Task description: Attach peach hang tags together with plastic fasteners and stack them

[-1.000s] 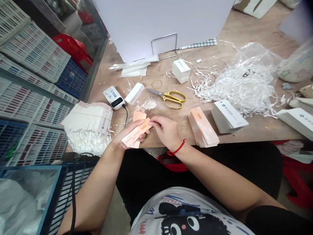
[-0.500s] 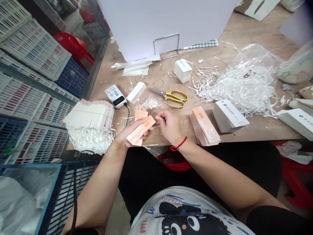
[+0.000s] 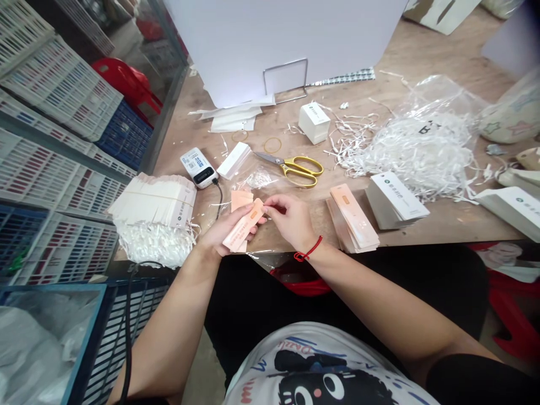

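Observation:
My left hand point(image 3: 221, 233) is closed round a few long pink paper tags point(image 3: 243, 226), held slanted over the table's front edge. My right hand point(image 3: 291, 220) pinches at the top end of the uppermost tag, fingertips together; whatever thin thing it holds there is too small to make out. A red cord circles that wrist. A pile of the same pink tags point(image 3: 353, 218) lies just right of my right hand. A small clear bag of fine white bits point(image 3: 257, 179) rests just beyond my hands.
Gold-handled scissors point(image 3: 297, 168) lie past the hands. White tag stacks point(image 3: 395, 198) and a heap of white strings point(image 3: 415, 146) fill the right. A banded tag bundle point(image 3: 154, 198) and a small device with a cable point(image 3: 198, 167) sit left. Plastic crates point(image 3: 54, 129) line the left side.
My right hand drew back slightly from the tag's end half a second ago and has returned to it. The left hand holds the tags in nearly the same place.

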Tool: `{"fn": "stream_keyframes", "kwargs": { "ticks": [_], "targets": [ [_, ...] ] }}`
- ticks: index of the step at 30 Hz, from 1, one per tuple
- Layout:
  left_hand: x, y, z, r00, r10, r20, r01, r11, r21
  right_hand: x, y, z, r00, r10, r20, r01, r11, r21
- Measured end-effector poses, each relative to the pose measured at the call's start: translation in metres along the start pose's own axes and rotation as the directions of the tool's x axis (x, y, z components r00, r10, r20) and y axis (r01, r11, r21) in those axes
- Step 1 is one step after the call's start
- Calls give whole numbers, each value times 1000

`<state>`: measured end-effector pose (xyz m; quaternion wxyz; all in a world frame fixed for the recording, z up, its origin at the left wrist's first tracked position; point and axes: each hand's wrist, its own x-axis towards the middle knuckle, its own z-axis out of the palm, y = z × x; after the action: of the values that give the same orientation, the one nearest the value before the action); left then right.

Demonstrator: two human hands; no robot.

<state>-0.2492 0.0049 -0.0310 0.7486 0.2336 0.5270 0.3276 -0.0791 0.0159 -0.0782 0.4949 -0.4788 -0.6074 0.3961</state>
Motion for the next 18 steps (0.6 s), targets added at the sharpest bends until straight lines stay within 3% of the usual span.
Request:
{"fn": "stream_keyframes", "kwargs": {
  "ticks": [10, 18],
  "targets": [
    [0, 1, 2, 1000, 17, 2, -17, 999, 30, -1, -7, -2, 995, -56, -84, 50, 996, -68],
    [-4, 1, 8, 1000, 14, -9, -13, 999, 35, 1, -6, -2, 997, -68, -38, 63, 991, -115]
  ]
}}
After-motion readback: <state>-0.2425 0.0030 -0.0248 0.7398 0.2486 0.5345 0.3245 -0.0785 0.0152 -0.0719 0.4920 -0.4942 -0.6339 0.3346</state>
